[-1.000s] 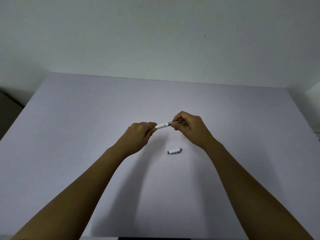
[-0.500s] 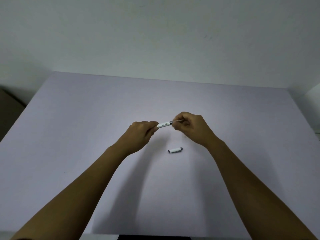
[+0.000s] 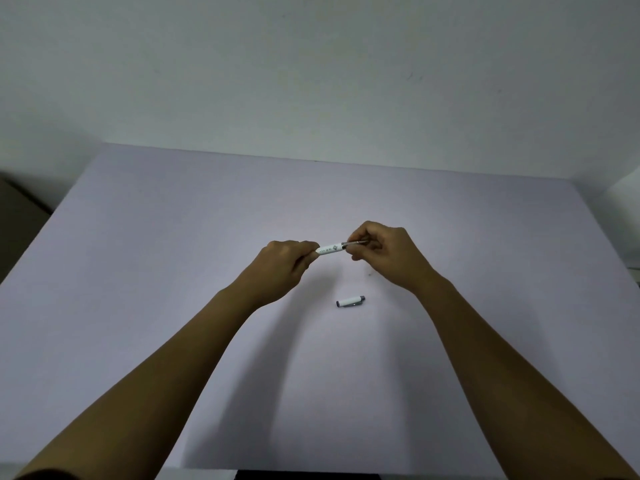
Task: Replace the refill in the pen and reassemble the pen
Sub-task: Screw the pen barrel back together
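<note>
Two hands: both pinching, above table [image 3: 145, 271]
left hand [image 3: 284, 265]: grips pen barrel [image 3: 330, 248] end
right hand [image 3: 388, 251]: pinches thin metal tip section [image 3: 355, 242]
cap [image 3: 350, 301]: lying on table, below hands
handling: light, stiff, smooth plastic, likely slippery; hold barrel mid-body, tip part likely fragile

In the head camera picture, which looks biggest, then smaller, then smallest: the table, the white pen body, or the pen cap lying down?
1. Table, by far the largest.
2. White pen body, partly hidden in the left hand, so only some shows.
3. Pen cap, which looks about as long as the showing body, so that order is unsure.
</note>
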### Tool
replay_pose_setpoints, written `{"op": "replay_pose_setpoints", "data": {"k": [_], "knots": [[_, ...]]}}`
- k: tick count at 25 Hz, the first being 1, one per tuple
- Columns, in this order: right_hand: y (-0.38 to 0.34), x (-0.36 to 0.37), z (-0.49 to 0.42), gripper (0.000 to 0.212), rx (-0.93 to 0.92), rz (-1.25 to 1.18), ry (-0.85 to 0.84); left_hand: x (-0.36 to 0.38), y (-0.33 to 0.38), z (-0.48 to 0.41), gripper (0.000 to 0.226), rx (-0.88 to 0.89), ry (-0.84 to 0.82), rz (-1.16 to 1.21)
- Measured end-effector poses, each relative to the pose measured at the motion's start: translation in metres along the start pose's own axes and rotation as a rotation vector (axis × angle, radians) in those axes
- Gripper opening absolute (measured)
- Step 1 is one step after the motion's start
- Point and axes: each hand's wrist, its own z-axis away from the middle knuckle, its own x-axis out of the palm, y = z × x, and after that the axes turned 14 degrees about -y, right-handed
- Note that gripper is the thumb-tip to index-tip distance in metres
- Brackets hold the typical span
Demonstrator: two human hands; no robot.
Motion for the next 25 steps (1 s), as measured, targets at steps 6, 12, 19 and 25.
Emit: {"op": "replay_pose_setpoints", "data": {"k": [6,12,19,25], "knots": [[0.001,0.000,-0.002,0.014,-0.025,0.043,-0.020,0.000,-0.002,0.000,0.031,0.003,0.008,-0.009],[0.001,0.002,-0.008,0.024,-0.006,0.139,-0.012,0.003,-0.005,-0.001,0.038,-0.010,-0.002,-0.025],[0.006,0.001,-0.009,0.028,-0.058,0.291,0.001,0.000,-0.004,-0.004,0.033,0.012,0.034,-0.059],[0.004,-0.003,-0.011,0.017,-0.130,0.302,-0.021,-0.003,-0.004,-0.010,0.024,0.009,0.056,-0.075]]}}
